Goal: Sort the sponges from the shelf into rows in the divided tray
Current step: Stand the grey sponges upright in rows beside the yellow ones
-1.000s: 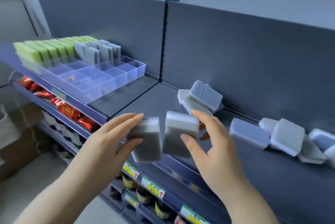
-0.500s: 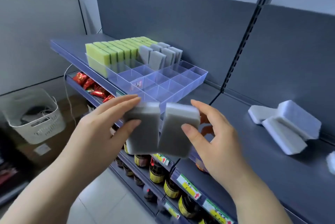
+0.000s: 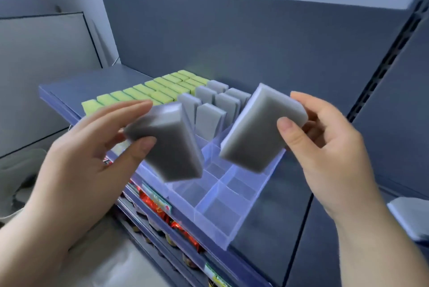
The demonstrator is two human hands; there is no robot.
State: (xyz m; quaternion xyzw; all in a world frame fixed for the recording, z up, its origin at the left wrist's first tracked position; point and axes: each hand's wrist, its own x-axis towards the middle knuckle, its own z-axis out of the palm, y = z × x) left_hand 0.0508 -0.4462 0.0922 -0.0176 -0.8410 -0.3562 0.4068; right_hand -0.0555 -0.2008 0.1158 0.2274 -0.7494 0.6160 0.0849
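Note:
My left hand point(image 3: 92, 154) grips a grey sponge point(image 3: 171, 145) between thumb and fingers, held above the clear divided tray point(image 3: 222, 219) on the shelf. My right hand point(image 3: 325, 147) grips a second grey sponge point(image 3: 257, 129), tilted, over the tray's right side. In the tray's far compartments stand rows of green sponges point(image 3: 148, 89) on the left and several grey sponges point(image 3: 211, 115) upright beside them. The near compartments hold nothing. Both held sponges hide part of the tray's middle.
The dark shelf point(image 3: 271, 196) runs right, where one pale sponge point(image 3: 408, 214) lies at the frame edge. A slotted upright post point(image 3: 390, 64) stands at the back right. Red packets point(image 3: 181, 226) and jars fill the lower shelves. A white basket point(image 3: 14, 182) sits lower left.
The view has swung left and closer to the tray. Both hands carried their sponges over the tray and spread them apart; the loose sponges on the right have mostly left view.

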